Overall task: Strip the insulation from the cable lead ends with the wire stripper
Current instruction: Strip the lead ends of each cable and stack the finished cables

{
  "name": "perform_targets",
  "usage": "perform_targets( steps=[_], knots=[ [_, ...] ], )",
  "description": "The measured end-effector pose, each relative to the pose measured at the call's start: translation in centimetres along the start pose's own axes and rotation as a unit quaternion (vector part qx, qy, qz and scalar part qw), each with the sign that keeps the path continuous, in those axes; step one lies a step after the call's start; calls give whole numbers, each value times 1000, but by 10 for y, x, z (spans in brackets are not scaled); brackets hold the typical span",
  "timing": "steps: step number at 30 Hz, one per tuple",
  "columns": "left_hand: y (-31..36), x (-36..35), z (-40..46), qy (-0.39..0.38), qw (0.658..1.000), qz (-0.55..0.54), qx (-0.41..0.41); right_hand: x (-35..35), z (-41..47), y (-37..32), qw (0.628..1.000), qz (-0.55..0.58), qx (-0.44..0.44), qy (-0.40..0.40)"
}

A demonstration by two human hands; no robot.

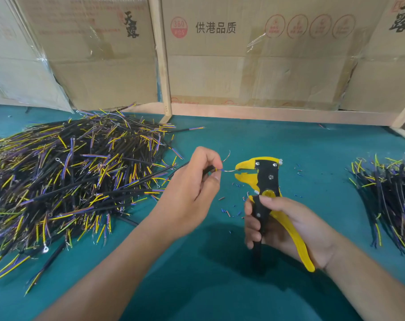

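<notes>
The big pile of cables (64,177) on the left is cut off by the left edge, and the smaller pile (389,200) on the right is cut off by the right edge, so the full size of either cannot be seen. Most of the cable (187,164) that is worked on is hidden behind the left hand (192,191); only a short black part shows behind the knuckles and the thin leads show in front of the fingertips. One bare lead end bends up above the thumb, and another reaches toward the mouth of the wire stripper (266,181). If this lead touches the yellow jaws is hard to tell; the jaws stand a little apart.

The left hand pinches the cable between thumb and index finger, the other fingers curled under. The right hand (280,228) is wrapped around both handles of the wire stripper, with the thumb over the top near the pivot and the fingers around the black handle; the yellow handle lies across the palm. The tool stands nearly upright above the green worktop (220,286), its head pointing left.

Small cut pieces of insulation (229,212) lie on the worktop between the two hands. Cardboard boxes (254,61) stand behind
</notes>
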State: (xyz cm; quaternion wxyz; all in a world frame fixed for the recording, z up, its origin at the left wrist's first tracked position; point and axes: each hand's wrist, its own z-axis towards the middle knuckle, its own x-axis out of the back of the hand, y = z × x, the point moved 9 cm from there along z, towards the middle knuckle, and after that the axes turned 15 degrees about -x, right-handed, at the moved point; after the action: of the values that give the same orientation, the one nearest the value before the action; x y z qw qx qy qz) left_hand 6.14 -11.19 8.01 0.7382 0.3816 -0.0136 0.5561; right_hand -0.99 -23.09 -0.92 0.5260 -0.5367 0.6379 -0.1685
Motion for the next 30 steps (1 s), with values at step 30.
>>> perform_targets(
  steps=[30],
  knots=[
    [11, -12, 0, -62, 995, 81, -13, -10, -8, 2, 995, -48, 43, 71]
  ],
)
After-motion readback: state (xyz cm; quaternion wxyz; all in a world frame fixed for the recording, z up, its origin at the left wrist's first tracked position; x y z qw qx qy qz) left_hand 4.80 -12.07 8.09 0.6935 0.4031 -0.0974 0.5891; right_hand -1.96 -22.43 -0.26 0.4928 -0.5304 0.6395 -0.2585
